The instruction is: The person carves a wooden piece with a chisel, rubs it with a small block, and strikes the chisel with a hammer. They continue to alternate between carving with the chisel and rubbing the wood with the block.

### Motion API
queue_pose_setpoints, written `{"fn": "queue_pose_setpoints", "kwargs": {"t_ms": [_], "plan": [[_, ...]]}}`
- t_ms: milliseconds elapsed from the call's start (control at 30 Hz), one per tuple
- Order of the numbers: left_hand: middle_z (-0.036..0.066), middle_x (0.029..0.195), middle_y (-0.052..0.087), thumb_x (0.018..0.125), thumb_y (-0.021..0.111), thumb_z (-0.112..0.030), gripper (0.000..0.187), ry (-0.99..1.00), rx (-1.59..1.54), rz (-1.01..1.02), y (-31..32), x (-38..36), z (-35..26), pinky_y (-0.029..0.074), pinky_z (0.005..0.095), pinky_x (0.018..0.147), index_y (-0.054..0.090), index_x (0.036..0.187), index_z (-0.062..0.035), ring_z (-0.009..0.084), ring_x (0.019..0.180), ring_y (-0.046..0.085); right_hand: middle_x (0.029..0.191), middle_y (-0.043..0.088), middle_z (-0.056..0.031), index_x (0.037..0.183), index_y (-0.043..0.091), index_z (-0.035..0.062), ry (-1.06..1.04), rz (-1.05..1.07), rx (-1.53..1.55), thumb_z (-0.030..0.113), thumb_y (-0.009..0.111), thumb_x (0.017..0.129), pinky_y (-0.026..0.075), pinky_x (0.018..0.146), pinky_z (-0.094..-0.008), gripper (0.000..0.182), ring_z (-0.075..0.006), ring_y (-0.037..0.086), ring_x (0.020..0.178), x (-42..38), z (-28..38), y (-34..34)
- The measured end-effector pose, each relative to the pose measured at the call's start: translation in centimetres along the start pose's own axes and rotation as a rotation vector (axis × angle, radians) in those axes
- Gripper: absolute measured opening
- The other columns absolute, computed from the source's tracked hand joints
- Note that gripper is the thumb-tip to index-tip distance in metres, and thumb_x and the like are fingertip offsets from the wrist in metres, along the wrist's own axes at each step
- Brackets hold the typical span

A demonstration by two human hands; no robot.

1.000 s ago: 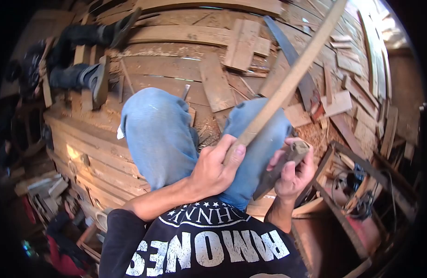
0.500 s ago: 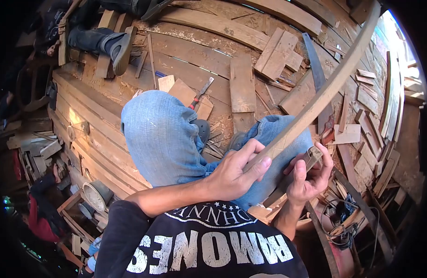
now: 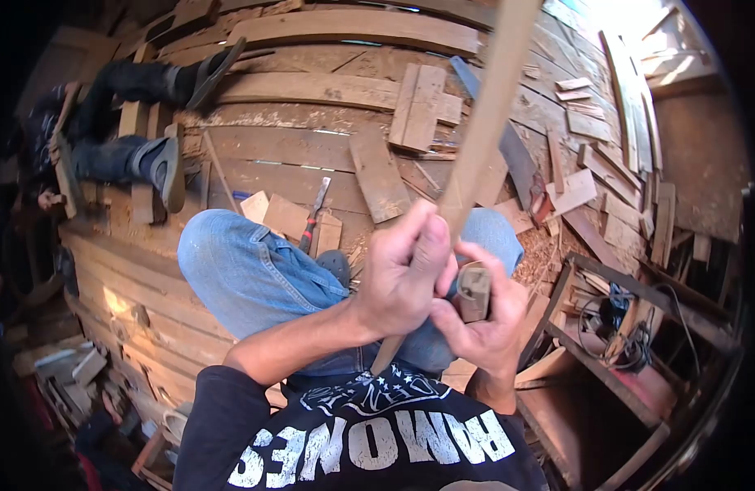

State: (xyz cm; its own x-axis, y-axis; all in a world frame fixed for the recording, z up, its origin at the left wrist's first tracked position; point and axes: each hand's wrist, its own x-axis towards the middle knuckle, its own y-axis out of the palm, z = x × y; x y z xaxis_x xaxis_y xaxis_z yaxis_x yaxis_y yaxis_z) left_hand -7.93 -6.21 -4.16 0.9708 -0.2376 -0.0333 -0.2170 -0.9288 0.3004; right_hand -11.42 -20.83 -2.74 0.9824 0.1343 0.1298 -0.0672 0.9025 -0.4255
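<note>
My left hand (image 3: 402,274) is closed around a long, slightly curved wooden strip (image 3: 484,123). The strip slants from my lap up past the top of the view, and its lower end rests near my shirt. Close beside it, my right hand (image 3: 492,327) curls round a small wooden block (image 3: 473,295) with dark notches at its end. A thin curl shows at the block's top edge. The block is next to the strip; whether they touch cannot be made out. Both hands are over my jeans-covered knees.
A chisel (image 3: 316,214) with a red and black handle lies by my left knee. A handsaw (image 3: 520,168) lies partly behind the strip. Boards (image 3: 377,176) and offcuts cover the plank floor. A wooden frame (image 3: 561,282) with cables stands right. Another person's legs (image 3: 123,159) are at upper left.
The strip has swung more upright and its lower end now shows by my shirt. My right hand has moved left with the block, close to my left hand. The view has shifted.
</note>
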Motion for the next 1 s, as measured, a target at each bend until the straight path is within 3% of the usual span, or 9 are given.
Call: {"fn": "queue_pose_setpoints", "kwargs": {"t_ms": [100,167,233,300,433,600,700,767,1000], "plan": [[0.004,0.063,0.051,0.108,0.027,-0.044,0.048,0.075,-0.071,0.045,-0.7,1.8,-2.4,0.038,0.0206,0.044,0.048,0.102,-0.0020,0.0073,0.048,0.045,0.078,0.070,-0.0112,0.121,0.058,-0.0034,0.032,0.074,0.011,0.017,0.086,0.075,0.055,0.061,-0.0313,0.057,-0.0191,0.070,0.066,0.2,2.6,0.7],[0.000,0.062,0.049,0.107,0.039,-0.035,0.037,0.122,-0.263,-0.096,0.1,3.6,-4.1,0.036,0.0199,0.046,0.046,0.097,-0.0003,0.0036,0.053,0.044,0.077,0.070,-0.0116,0.118,0.059,-0.0031,0.054,0.123,0.021,0.015,0.085,0.076,0.055,0.061,-0.0319,0.052,-0.0201,0.071,0.066,0.2,3.5,1.2],[0.003,0.067,0.051,0.108,0.035,-0.039,0.039,0.188,-0.281,-0.052,-0.3,5.3,-5.8,0.038,0.0211,0.046,0.044,0.103,-0.0010,0.0064,0.052,0.047,0.060,0.061,-0.0013,0.109,0.061,-0.0014,-0.013,0.055,-0.076,0.013,0.086,0.073,0.045,0.049,-0.0257,0.046,-0.0112,0.060,0.050,-0.3,3.6,1.8],[0.007,0.066,0.052,0.107,0.023,-0.049,0.051,0.217,-0.390,-0.035,-0.9,7.3,-7.8,0.043,0.0250,0.045,0.047,0.105,-0.0041,0.0130,0.047,0.049,0.061,0.062,-0.0031,0.103,0.063,0.0003,-0.033,0.043,-0.117,0.012,0.086,0.072,0.046,0.049,-0.0256,0.041,-0.0128,0.062,0.051,-0.8,4.3,0.6],[-0.001,0.058,0.040,0.105,0.030,-0.054,0.049,0.256,-0.634,-0.138,-4.0,9.2,-10.8,0.036,0.0252,0.037,0.047,0.095,-0.0094,0.0113,0.038,0.039,0.068,0.067,-0.0105,0.105,0.065,0.0026,0.038,0.330,-0.223,0.022,0.085,0.075,0.053,0.054,-0.0329,0.041,-0.0239,0.069,0.058,-2.8,4.2,-4.2],[-0.006,0.049,0.029,0.103,0.033,-0.058,0.052,0.366,-0.779,-0.302,-5.3,6.4,-10.5,0.027,0.0233,0.033,0.038,0.074,-0.0155,0.0079,0.034,0.026,0.083,0.064,-0.0148,0.111,0.060,0.0006,0.037,-0.109,-0.724,0.037,0.087,0.072,0.053,0.064,-0.0377,0.060,-0.0308,0.067,0.070,-2.4,6.2,-5.6],[-0.005,0.050,0.030,0.102,0.032,-0.061,0.053,0.380,-0.814,-0.266,-5.4,5.3,-10.8,0.027,0.0233,0.035,0.037,0.072,-0.0164,0.0077,0.035,0.026,0.088,0.064,-0.0161,0.113,0.058,-0.0029,-0.030,-0.342,-0.626,0.066,0.052,0.091,0.051,0.066,-0.0361,0.073,-0.0299,0.065,0.072,-1.7,6.8,-4.9],[-0.004,0.053,0.031,0.101,0.027,-0.064,0.056,0.357,-0.769,-0.396,-5.0,4.8,-11.0,0.028,0.0242,0.039,0.038,0.074,-0.0161,0.0088,0.038,0.028,0.086,0.064,-0.0148,0.112,0.058,-0.0035,-0.023,-0.405,-0.560,0.063,0.040,0.097,0.051,0.067,-0.0354,0.071,-0.0277,0.065,0.073,-1.4,7.0,-3.5],[-0.001,0.060,0.039,0.099,0.022,-0.069,0.063,0.410,-0.773,-0.381,-3.9,3.7,-10.4,0.036,0.0283,0.050,0.046,0.080,-0.0141,0.0128,0.044,0.038,0.086,0.065,-0.0129,0.111,0.059,-0.0033,0.026,-0.248,-0.343,0.028,0.061,0.093,0.049,0.069,-0.0312,0.036,-0.0237,0.065,0.073,0.3,7.9,-0.4]]}}
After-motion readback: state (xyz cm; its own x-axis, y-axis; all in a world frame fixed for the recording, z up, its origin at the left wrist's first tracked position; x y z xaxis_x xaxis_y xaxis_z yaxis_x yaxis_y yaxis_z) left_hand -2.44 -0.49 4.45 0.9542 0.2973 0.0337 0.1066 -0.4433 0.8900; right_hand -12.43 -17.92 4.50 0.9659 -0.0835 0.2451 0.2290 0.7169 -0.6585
